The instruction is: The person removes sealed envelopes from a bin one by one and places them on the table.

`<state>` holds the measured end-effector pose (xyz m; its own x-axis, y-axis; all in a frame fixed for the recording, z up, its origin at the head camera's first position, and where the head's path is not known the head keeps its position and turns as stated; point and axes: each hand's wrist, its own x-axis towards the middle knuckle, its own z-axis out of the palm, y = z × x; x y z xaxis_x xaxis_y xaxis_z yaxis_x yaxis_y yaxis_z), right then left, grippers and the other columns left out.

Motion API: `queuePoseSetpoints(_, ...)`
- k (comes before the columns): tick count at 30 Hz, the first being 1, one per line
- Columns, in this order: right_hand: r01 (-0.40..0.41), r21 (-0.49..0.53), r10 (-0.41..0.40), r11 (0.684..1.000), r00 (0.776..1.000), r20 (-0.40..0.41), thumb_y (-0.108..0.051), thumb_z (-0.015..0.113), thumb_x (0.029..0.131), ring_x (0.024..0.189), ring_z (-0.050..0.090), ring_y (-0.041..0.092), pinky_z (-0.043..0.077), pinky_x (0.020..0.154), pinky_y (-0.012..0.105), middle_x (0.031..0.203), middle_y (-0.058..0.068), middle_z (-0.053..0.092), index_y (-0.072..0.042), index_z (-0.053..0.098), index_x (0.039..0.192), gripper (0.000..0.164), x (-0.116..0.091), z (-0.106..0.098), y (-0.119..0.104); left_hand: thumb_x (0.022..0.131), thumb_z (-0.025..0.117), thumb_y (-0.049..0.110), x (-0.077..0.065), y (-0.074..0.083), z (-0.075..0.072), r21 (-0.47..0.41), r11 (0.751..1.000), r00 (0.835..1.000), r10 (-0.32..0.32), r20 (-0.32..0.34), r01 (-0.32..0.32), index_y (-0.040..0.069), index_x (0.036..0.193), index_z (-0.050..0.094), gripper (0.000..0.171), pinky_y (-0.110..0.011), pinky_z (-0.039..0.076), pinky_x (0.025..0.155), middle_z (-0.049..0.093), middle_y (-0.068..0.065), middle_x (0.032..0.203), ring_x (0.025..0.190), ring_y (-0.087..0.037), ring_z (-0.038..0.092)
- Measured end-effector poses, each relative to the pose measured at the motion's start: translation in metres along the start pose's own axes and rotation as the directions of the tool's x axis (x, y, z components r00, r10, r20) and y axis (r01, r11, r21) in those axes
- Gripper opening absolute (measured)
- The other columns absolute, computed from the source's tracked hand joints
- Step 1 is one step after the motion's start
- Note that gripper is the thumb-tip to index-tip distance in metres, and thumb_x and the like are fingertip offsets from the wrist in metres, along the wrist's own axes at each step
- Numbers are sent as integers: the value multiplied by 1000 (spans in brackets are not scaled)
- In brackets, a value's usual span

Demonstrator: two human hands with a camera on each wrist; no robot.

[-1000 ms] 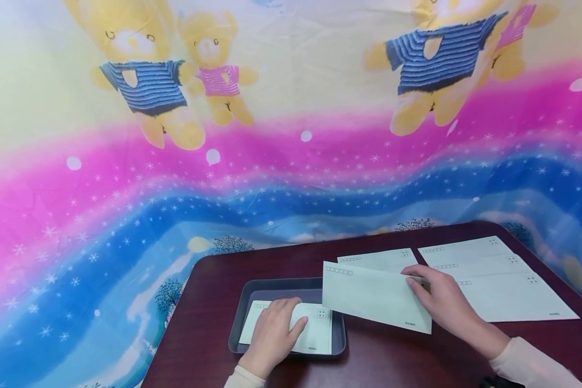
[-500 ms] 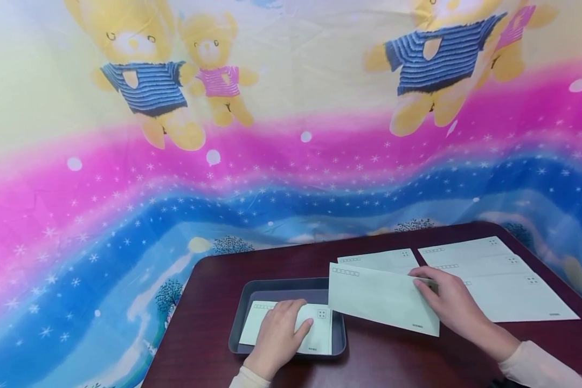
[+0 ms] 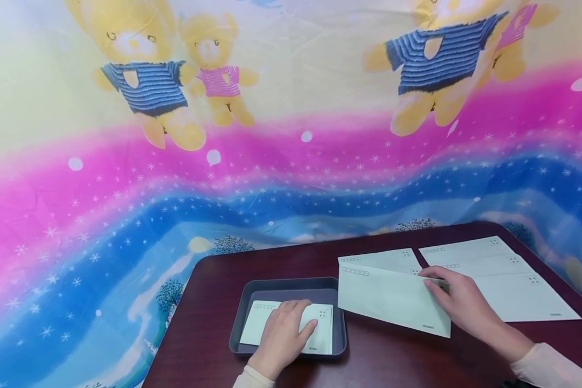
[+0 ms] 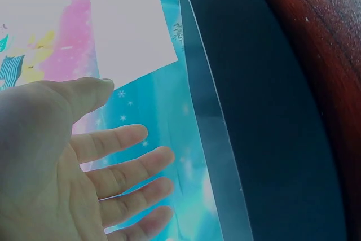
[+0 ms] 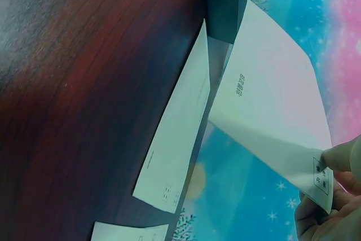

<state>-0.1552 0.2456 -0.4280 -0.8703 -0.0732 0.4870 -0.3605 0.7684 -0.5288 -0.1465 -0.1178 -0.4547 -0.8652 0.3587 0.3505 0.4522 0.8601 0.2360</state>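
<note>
My right hand (image 3: 458, 302) pinches a pale green-white envelope (image 3: 388, 296) at its upper right corner, thumb on the printed face and fingers behind. In the right wrist view the envelope (image 5: 271, 83) is held up off the table, slightly bent. My left hand (image 3: 283, 334) hovers over a dark grey tray (image 3: 296, 295), where a similar envelope (image 3: 257, 326) lies flat. The left wrist view shows the left fingers (image 4: 130, 167) spread loosely with nothing in them, beside the tray's wall (image 4: 271, 111).
More envelopes (image 3: 378, 257) lie behind the held one, partly covered by it. Several overlapping envelopes (image 3: 514, 299) are fanned out at the right of the dark red wooden table (image 3: 213, 302). A patterned bear curtain (image 3: 291, 178) hangs behind the table.
My right hand has drawn the envelope to the right, away from above the tray's right edge. My left hand has shifted slightly right over the tray.
</note>
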Motion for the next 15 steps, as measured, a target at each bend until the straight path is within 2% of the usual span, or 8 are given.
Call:
queuePoseSetpoints(5, -2, -14, 2, 1000, 1000, 10, -19, 59, 91, 91, 63, 28, 49, 71, 43, 99, 6, 69, -13, 67, 104, 16, -1, -3, 6, 88, 59, 37, 0, 2, 3, -10, 1000, 1000, 7, 5, -7, 13, 119, 64, 39, -43, 48, 83, 65, -3, 113, 107, -21, 58)
queuePoseSetpoints(15, -5, -29, 6, 1000, 1000, 26, -16, 60, 90, 92, 62, 29, 48, 73, 45, 97, 5, 69, -14, 67, 99, 12, -4, -4, 15, 88, 59, 37, 4, 7, 5, 3, 999, 999, 48, -3, -48, 12, 118, 64, 39, -41, 48, 81, 66, -3, 111, 104, -20, 59)
